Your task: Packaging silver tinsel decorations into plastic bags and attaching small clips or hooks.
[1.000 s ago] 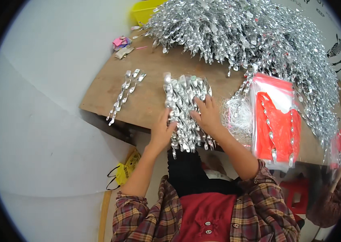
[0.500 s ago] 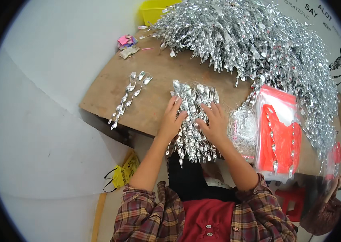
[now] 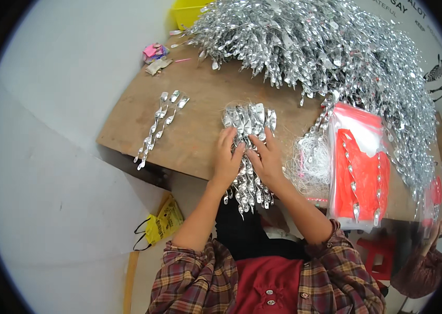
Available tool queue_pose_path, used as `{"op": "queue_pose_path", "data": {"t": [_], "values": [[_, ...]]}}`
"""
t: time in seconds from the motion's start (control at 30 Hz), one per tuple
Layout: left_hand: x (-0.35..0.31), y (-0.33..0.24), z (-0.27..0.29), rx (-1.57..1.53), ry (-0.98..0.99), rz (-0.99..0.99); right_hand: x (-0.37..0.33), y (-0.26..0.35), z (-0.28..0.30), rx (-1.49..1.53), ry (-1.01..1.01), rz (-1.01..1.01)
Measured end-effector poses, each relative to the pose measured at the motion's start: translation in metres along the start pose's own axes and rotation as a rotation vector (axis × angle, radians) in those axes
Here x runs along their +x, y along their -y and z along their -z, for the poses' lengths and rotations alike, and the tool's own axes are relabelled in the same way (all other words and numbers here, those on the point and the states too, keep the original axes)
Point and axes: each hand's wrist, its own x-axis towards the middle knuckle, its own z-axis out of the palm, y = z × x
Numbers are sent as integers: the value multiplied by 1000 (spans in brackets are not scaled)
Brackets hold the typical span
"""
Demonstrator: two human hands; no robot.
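A bundle of silver twisted foil strips point(image 3: 253, 119) lies over the near edge of the table, its lower ends hanging down towards my lap. My left hand point(image 3: 226, 159) presses in on the bundle's left side, fingers bent over it. From the right, my right hand point(image 3: 267, 159) closes on the same bundle, thumb towards the middle. Fine clear threads stick out at the bundle's top. Farther left, several loose twisted strips point(image 3: 161, 128) lie side by side, apart from my hands.
A big heap of silver twisted strips point(image 3: 304, 47) covers the table's point(image 3: 200, 89) far side and right. Right of my hands lie a tangle of white thread point(image 3: 311, 162) and red-and-clear plastic bags point(image 3: 359, 183). A yellow bin point(image 3: 187, 14) stands at the back; a yellow bag point(image 3: 163, 225) sits below left.
My hands have come closer together and squeezed the bundle of strips narrower. The whole view has shifted slightly.
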Motion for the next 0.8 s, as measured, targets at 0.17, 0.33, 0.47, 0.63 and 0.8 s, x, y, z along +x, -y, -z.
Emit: {"op": "queue_pose_path", "data": {"t": [0.17, 0.33, 0.47, 0.63, 0.8], "values": [[5, 11, -9, 104, 120, -22, -5, -14, 10, -201, -38, -19], [1, 21, 8, 64, 125, 22, -3, 0, 45, -258, -28, -59], [4, 15, 9, 84, 115, 39, -5, -13, 140, -31, 29, 97], [7, -7, 16, -14, 68, 40, -80, -79, 273, -121, -155, -481], [8, -64, 13, 319, 66, -232, -129, -77, 333, -143, 25, -731]]}}
